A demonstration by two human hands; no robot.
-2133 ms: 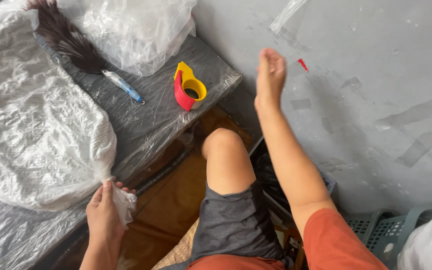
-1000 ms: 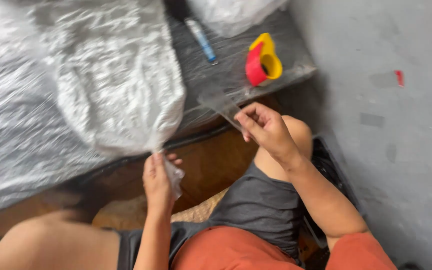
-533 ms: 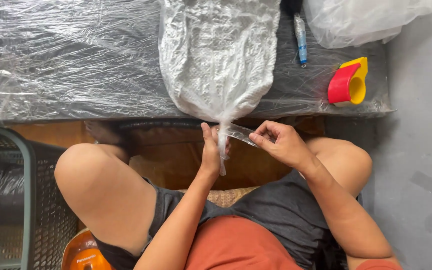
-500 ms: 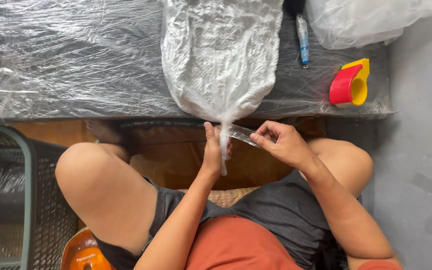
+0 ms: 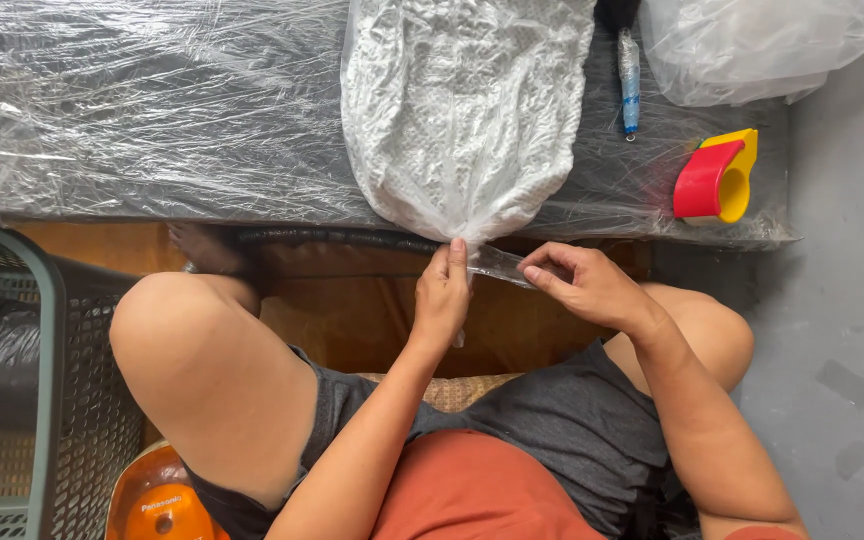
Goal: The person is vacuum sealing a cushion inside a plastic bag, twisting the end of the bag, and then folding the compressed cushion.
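A grey basket (image 5: 12, 400) sits far left, the left hand (image 5: 440, 300) pinches the neck of the white bag (image 5: 462, 110) at the tabletop (image 5: 152, 110) edge — the right hand (image 5: 587, 285) grasps clear tape (image 5: 500, 264) — beside a red-yellow dispenser (image 5: 717, 178).

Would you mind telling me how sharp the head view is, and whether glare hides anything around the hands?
Head view: sharp, evenly daylit, no motion blur. Glare streaks the plastic sheet on the table. The left hand pinching the bag neck and the right hand holding the clear strip are glare-free; the strip is faint.
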